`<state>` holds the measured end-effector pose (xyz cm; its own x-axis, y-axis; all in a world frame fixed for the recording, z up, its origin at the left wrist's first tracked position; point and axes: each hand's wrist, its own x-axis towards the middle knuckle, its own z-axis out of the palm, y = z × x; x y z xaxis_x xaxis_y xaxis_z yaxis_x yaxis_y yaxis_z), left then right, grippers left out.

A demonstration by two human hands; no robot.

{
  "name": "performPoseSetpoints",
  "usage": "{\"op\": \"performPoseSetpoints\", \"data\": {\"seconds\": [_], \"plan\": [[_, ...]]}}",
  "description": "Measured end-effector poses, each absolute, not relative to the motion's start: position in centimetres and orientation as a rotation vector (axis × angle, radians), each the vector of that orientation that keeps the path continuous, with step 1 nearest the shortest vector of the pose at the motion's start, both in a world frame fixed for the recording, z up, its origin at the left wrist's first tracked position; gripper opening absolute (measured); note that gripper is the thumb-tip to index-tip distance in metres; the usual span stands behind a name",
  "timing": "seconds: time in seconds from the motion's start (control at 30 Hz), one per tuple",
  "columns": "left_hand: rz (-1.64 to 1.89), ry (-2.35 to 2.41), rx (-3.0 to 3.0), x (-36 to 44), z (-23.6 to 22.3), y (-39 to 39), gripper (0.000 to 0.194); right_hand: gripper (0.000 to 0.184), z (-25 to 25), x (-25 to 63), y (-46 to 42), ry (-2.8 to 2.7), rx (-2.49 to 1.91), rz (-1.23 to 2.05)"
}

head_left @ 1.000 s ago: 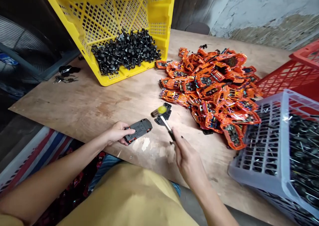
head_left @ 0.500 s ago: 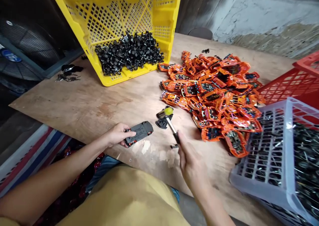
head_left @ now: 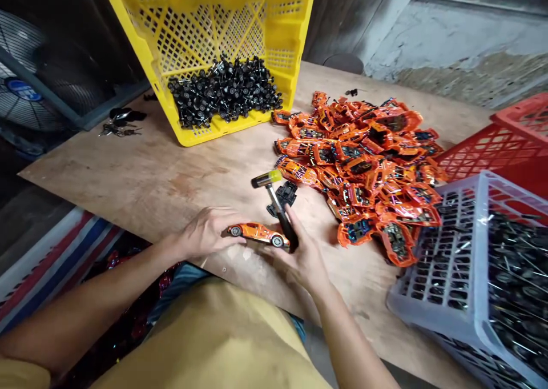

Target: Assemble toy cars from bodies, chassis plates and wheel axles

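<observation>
An orange toy car [head_left: 257, 233] is turned side-on, two of its wheels showing. My left hand [head_left: 210, 232] is closed on the car's left end. At its right end, the fingers of my right hand [head_left: 302, 257] touch the car while that hand also grips a small hammer [head_left: 274, 192]. The hammer has one yellow face and one black face, and its head points away from me. Just beyond the hammer lies a black toy car base [head_left: 286, 195], partly covered by the handle. To the right is a heap of orange toy car bodies [head_left: 363, 166].
A yellow crate [head_left: 180, 135] tipped on its side holds black wheel-and-axle sets. At the right stand a clear plastic crate [head_left: 449, 252] of dark axle parts and a red crate [head_left: 475, 143]. Keys [head_left: 122, 127] lie near a fan [head_left: 25, 86] on the left.
The car has turned from its black underside facing up to its orange side showing. My right hand, still with the hammer, has come left to the car's other end.
</observation>
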<state>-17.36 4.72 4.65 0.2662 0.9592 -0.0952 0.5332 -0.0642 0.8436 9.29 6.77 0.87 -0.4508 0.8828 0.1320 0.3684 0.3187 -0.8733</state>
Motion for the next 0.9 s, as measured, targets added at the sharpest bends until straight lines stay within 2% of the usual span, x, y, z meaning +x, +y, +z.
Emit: {"op": "performPoseSetpoints", "data": {"seconds": [0.1, 0.2, 0.33, 0.47, 0.57, 0.67, 0.77, 0.9], "plan": [[1.050, 1.551, 1.453, -15.5, 5.0, 3.8, 0.047, 0.068, -0.2, 7.1, 6.0, -1.777, -1.103, 1.175], [1.345, 1.465, 0.864, -12.1, 3.1, 2.4, 0.058, 0.065, -1.0, 4.5, 4.4, -1.524, -1.145, 1.155], [1.206, 1.102, 0.385, -9.1, 0.5, 1.5, 0.057, 0.059, -1.6, 3.3, 3.7, -1.494, -1.175, 1.189], [0.967, 1.270, 0.286, -11.4, 0.1, 2.1, 0.050, 0.045, -1.1, 5.9, 4.3, -1.738, -1.281, 1.123], [0.717, 1.429, 0.345, -14.1, 0.3, 2.5, 0.046, 0.050, -0.2, 8.4, 3.9, -1.827, -1.383, 0.821], [0.641, 1.462, 0.372, -15.3, 0.4, 2.9, 0.045, 0.053, 0.2, 9.5, 2.8, -2.109, -1.294, 0.628], [0.611, 1.470, 0.387, -15.3, 0.5, 3.1, 0.045, 0.054, 0.3, 9.2, 2.6, -2.451, -1.178, 0.622], [0.599, 1.421, 0.397, -15.5, 0.8, 3.2, 0.051, 0.056, 0.5, 8.0, 4.4, -2.270, -1.214, 0.649]]}}
